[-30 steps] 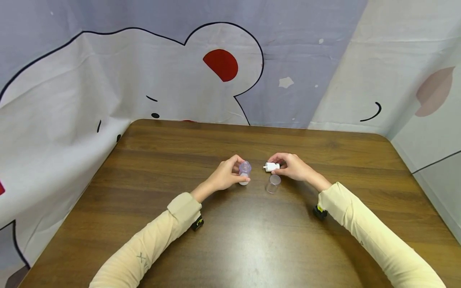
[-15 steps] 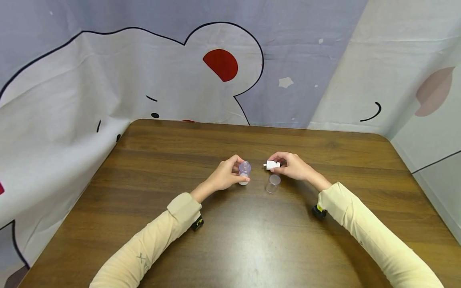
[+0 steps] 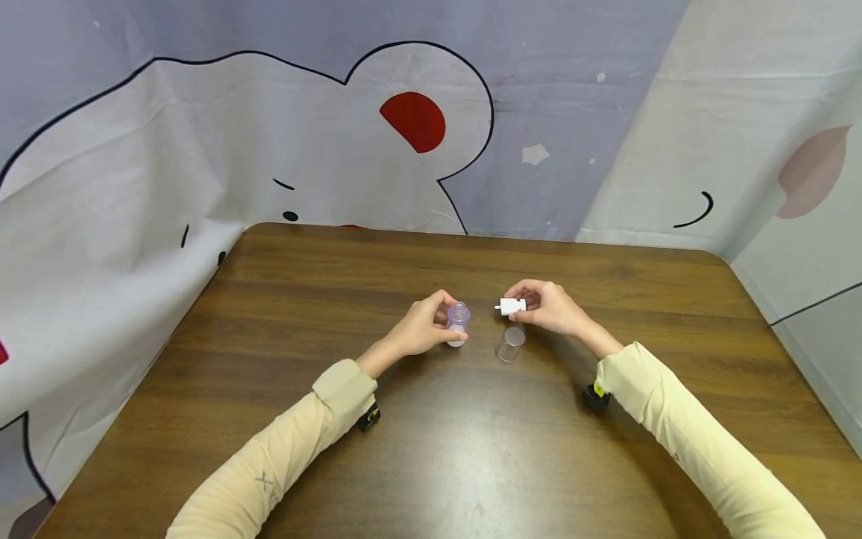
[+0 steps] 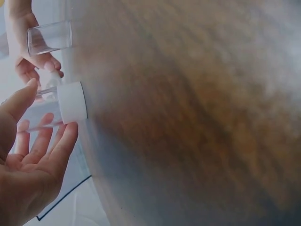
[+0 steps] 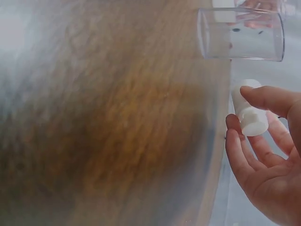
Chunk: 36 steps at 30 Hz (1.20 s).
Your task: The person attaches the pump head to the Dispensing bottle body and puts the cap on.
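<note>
My left hand (image 3: 423, 328) grips a small clear bottle (image 3: 459, 313) with a faint purple tint, upright at mid-table. Its white base (image 4: 72, 102) shows in the left wrist view, thumb on one side and fingers on the other. To the right, my right hand (image 3: 551, 308) pinches a white pump head (image 3: 512, 306) between thumb and fingers. The piece lies sideways in the grip, its thin tip pointing left toward the bottle. Just in front of that hand a clear open-looking cylinder, like a cap (image 3: 514, 338), stands on the table, apart from both hands.
The brown wooden table (image 3: 431, 449) spreads around both hands. Behind it and along its left side hangs a printed cloth (image 3: 323, 135). Dark wrist devices (image 3: 595, 397) sit under the cream sleeves (image 3: 687, 427).
My right hand has shifted slightly away from me with the white pump head, which has levelled out a little. My left hand, the bottle and the clear cap have stayed in place.
</note>
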### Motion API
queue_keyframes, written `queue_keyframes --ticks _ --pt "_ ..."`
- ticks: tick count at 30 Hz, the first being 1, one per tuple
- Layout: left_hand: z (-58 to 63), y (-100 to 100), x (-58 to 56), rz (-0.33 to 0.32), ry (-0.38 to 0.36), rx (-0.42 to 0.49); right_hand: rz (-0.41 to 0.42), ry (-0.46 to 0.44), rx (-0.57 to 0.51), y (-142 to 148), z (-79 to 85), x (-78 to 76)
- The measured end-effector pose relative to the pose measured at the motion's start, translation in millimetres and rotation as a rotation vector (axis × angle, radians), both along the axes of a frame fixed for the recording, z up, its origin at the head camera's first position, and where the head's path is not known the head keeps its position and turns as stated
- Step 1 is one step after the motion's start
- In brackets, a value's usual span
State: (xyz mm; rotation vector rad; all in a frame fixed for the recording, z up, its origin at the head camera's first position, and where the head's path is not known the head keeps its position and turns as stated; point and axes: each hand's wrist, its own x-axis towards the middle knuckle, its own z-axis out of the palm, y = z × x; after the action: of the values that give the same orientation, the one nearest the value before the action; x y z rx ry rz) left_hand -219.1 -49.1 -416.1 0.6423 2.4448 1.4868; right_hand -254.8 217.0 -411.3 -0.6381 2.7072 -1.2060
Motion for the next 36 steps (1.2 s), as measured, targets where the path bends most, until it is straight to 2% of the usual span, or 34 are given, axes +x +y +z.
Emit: queue_keyframes --ticks 7,11,14,22,30,36 --pt "-0.1 -0.7 -1.4 -0.004 0.003 0.001 -0.033 -0.027 -0.064 -6.8 25.7 15.1" --pt "0.0 -1.3 -1.5 -0.008 0.003 0.005 -0.026 -0.051 -0.143 -1.5 19.0 8.2" --pt "0.0 -1.7 -1.3 -0.014 0.002 0.003 -0.026 -0.046 -0.165 1.6 12.5 2.6" --pt "-1.0 -1.3 -1.1 -0.026 0.005 0.007 -0.026 -0.047 -0.142 -2.9 19.6 7.3" --pt "-0.9 -1.8 -0.4 -0.04 0.003 0.004 0.04 -0.111 -0.247 -13.0 29.5 13.1" --pt "0.0 -2.2 0.4 -0.048 0.0 0.003 0.08 -0.063 -0.238 -21.4 37.5 17.6"
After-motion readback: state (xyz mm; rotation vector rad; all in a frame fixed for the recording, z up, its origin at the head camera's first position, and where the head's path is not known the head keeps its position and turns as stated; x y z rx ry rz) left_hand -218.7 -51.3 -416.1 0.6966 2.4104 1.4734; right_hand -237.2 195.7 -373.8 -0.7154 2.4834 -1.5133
